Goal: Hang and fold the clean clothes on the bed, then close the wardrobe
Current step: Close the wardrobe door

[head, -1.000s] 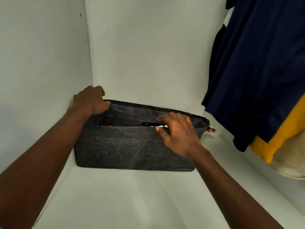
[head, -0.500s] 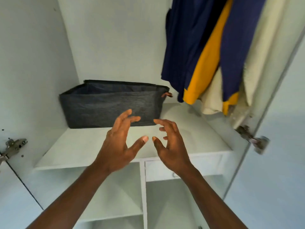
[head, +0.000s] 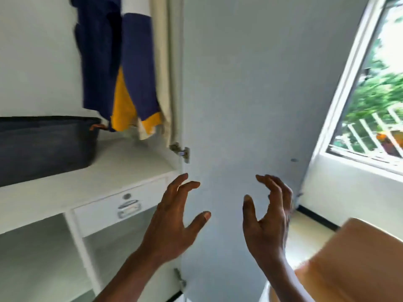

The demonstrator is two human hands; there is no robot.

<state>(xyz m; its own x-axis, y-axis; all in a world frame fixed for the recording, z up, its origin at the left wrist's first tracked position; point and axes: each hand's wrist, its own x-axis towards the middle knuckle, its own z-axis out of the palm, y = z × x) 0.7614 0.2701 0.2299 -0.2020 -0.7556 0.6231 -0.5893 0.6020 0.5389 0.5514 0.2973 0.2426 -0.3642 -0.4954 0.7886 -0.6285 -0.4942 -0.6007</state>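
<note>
Clothes: navy-and-yellow cloth garments (head: 122,73) w/ a cream cloth garment (head: 162,62) beside them hang inside the white wardrobe (head: 39,62), at the right of its opening. Hems sit just above the shelf, so they drop free w/o creasing.
Wardrobe: open. Its flat white door panel (head: 239,83) stands swung out, facing us, on a small metal hinge (head: 181,152) at the cabinet edge.
L hand: our left hand (head: 172,225) is empty, fingers spread & lightly bent, thumb out, in front of the door's hinge side. It touches nothing we can see.
R hand: our right hand (head: 268,223) is empty too, fingers loosely curved, palm turned in toward the left one.
Why so: both hands are free & raised near the door. We judge that's readiness to close it, or to turn off for more laundry; can't say which.
Inside: dark grey fabric storage bin (head: 43,149) sits far left on the white shelf (head: 109,177), its end just beside the hems. White drawer w/ metal pull (head: 128,207) is below.
Around: white-framed window (head: 370,105) at right, greenery outside. Tan-brown blurred surface (head: 349,258) lower right; can't tell what.
</note>
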